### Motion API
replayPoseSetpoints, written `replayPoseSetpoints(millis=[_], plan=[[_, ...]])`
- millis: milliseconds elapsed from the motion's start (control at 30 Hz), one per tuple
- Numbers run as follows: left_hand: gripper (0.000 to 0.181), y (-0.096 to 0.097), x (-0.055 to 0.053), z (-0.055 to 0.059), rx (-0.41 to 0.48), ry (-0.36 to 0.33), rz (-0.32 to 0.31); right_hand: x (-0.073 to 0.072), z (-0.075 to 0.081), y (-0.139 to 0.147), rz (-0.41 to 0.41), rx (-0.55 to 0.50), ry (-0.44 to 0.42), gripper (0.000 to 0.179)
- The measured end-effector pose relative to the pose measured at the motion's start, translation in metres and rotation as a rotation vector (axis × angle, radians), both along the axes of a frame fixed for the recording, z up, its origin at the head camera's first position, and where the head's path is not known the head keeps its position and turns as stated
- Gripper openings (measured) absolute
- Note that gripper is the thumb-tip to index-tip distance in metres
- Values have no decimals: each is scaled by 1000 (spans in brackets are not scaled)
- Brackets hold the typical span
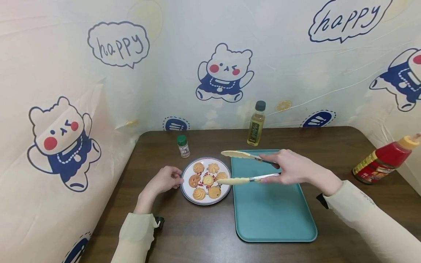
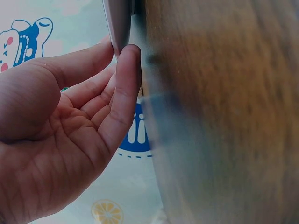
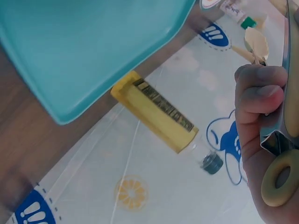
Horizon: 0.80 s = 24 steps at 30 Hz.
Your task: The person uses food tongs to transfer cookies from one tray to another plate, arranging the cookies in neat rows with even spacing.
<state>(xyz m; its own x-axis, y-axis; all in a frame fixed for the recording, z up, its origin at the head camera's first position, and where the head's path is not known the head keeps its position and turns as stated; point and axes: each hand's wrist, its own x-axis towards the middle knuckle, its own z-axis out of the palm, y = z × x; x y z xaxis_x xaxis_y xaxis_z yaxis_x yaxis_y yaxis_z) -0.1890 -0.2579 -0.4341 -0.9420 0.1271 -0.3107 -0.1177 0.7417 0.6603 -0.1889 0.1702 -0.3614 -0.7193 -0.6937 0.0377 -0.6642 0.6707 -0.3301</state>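
My left hand [image 1: 166,179] pinches the left rim of a round white plate [image 1: 188,193] with blue edge lines; the left wrist view shows thumb and fingers [image 2: 126,88] on that rim. Several cookies [image 1: 198,194] of different shapes lie on the plate, with small red bits around the middle one. In my right hand [image 1: 291,167] is a pair of tongs [image 1: 254,178] with cream-coloured tips, spread apart. The lower tip is over the plate's right side; the upper one is beyond it. Whether it touches a cookie I cannot tell. A ring at the tongs' end shows in the right wrist view.
A teal tray [image 1: 273,215] lies right of the plate, under the right hand. Behind the plate stands a green-capped shaker [image 1: 183,147]. An oil bottle [image 1: 255,126] stands behind the tray. A red sauce bottle [image 1: 383,160] with a yellow cap is at the far right.
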Motion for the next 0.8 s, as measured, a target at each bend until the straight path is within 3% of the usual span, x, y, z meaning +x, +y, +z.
replayPoseSetpoints(millis=[233,500,800], plan=[[33,-1,-1,0,4,5,-5,7,0,29,-77,-82,66,81],[34,-1,-1,-2,1,3,-7,21,-1,65,-273,-147,83,83],[34,-2,0,-1,5,2,-6,30,-27,100,-475,-288,93,70]])
